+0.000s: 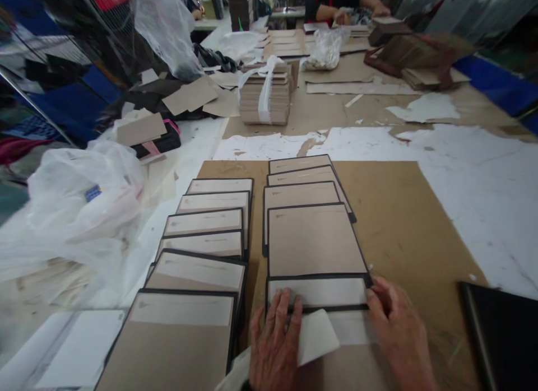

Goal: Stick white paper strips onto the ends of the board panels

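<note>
My left hand [275, 343] lies with stretched fingers on the pale strip of a dark-edged beige panel [323, 293]. A loose white paper piece [317, 338] sticks out from under that hand. At the panel's right corner, my right hand [399, 329] has thumb and fingers closed on the dark edge. Beneath both hands is another beige panel [348, 368] with a pale strip, partly covered. Further up, a row of overlapping dark-edged panels [315, 240] continues away from me. To the left runs a second overlapping row [180, 346].
Both rows rest on a brown board [390, 212]. A black flat item [504, 335] is at the right. Plastic bags [84, 184] and scraps crowd the left. A tied stack of boards [264, 94] stands ahead; a co-worker's hands [342, 15] show at the far end.
</note>
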Demonstrator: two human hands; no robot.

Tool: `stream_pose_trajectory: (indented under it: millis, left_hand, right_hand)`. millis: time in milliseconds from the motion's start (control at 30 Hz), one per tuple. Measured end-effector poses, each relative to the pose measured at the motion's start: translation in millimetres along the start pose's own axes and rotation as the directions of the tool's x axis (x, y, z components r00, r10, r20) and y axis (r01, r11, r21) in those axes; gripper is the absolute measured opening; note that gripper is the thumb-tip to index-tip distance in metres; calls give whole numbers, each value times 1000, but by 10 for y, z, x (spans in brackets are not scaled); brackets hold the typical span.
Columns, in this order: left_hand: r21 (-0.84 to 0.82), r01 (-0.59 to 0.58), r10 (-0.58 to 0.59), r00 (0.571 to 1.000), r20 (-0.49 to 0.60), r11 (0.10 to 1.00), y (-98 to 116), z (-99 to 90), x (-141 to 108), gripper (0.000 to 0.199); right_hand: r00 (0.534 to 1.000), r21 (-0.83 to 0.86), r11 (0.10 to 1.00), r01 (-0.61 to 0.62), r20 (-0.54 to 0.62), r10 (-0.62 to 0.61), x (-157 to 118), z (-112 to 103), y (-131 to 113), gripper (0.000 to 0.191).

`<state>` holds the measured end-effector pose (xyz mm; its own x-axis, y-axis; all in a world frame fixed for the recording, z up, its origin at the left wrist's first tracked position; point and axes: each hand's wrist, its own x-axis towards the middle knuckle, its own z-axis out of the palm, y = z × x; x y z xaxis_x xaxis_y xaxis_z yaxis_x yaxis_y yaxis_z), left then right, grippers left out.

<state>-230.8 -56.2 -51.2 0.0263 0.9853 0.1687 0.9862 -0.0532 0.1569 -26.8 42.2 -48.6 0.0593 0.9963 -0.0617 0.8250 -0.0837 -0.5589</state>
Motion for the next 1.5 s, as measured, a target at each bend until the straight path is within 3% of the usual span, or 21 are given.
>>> stream_pose_trajectory:
  millis: [67,133,200,267,333,467,633,700,767,867,933,1067,1200,1300,1367,1433,1500]
  left_hand:
    - [11,-9,9,1000,21,1000,-3,0,-5,44]
    - [17,5,-5,999,33,1000,-3,1,-13,46]
    - [30,15,-16,999,39,999,0,6,-21,47]
    - [53,20,-23,999,45,998,9,15,-30,51]
    - [60,18,-19,999,32,998,21,31,-43,59]
    - [21,26,-25,999,-23,999,38,61,-76,73]
    - [-39,123,-121,991,59,992,-51,-67,-57,70]
    - [-133,148,-136,986,93,980,-109,-189,-16,62]
    - [-278,181,-143,978,150,943,-147,-329,44,54]
    - [-541,227,-65,951,302,810,-141,-514,161,45]
    - [-667,307,13,903,429,679,-113,-596,246,40]
    - [-673,631,89,701,708,387,-92,-668,377,30]
    - [-611,762,129,598,791,215,-143,-682,421,29]
    - [-539,842,201,525,827,19,-185,-663,439,35]
    - [-508,860,230,503,833,-42,-208,-637,464,40]
    - [-484,874,256,476,841,-35,-240,-613,496,41]
    - [-468,884,262,454,851,-13,-297,-610,522,41]
  right_hand:
    - [956,-78,957,280,-65,-285,-140,90,-52,33]
    - [842,-146,835,530,-27,-539,-267,210,-133,34]
    - [730,-190,714,674,28,-683,-350,314,-205,36]
    - [688,-242,658,713,63,-723,-387,364,-226,36]
    - [707,-296,663,687,66,-704,-393,350,-175,36]
    - [799,-381,732,565,33,-600,-349,204,94,43]
    - [875,-356,811,465,46,-482,-233,-16,324,43]
    - [898,-232,869,437,68,-434,-219,-74,255,44]
    - [900,1,908,418,135,-414,-254,-100,86,45]
    - [892,323,886,331,199,-406,-359,-93,-256,47]
    - [906,396,881,260,216,-364,-400,-80,-458,41]
    - [907,383,913,143,318,-276,-322,-103,-679,29]
    - [893,307,931,197,335,-299,-186,-173,-738,34]
    - [853,266,916,300,356,-383,-122,-197,-728,33]
    - [834,241,897,371,339,-436,-72,-203,-703,32]
    - [837,233,884,406,293,-462,12,-215,-680,29]
    - [879,249,903,350,247,-409,148,-233,-670,32]
